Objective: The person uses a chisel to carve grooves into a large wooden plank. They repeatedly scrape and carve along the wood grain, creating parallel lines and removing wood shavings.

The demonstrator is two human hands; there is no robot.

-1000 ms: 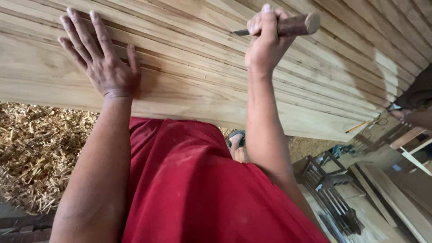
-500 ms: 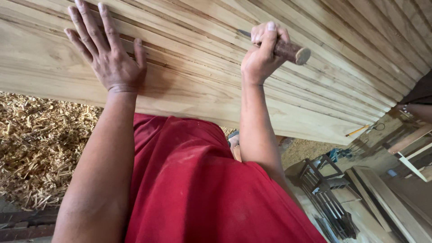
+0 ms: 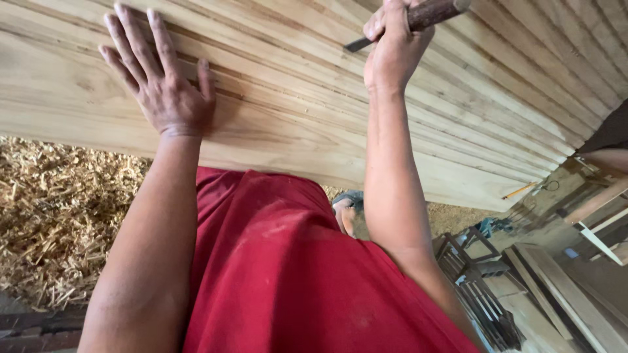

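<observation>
A wide panel of pale wooden boards [image 3: 281, 124] with long grooves fills the upper part of the view. My left hand [image 3: 160, 82] lies flat on it, fingers spread, at the left. My right hand [image 3: 392, 46] is closed around the brown wooden handle of a chisel [image 3: 418, 18], raised at the top centre; its dark blade points left and down toward the boards, the tip just above a groove.
Wood shavings [image 3: 59, 216] cover the floor at the left. My red garment [image 3: 281, 274] fills the lower middle. Planks and dark metal clamps [image 3: 484, 287] lie at the lower right, and another person's arm [image 3: 608, 157] shows at the right edge.
My right hand with the chisel dropped onto the boards, then lifted again toward the top of the view. My left hand stayed flat on the panel.
</observation>
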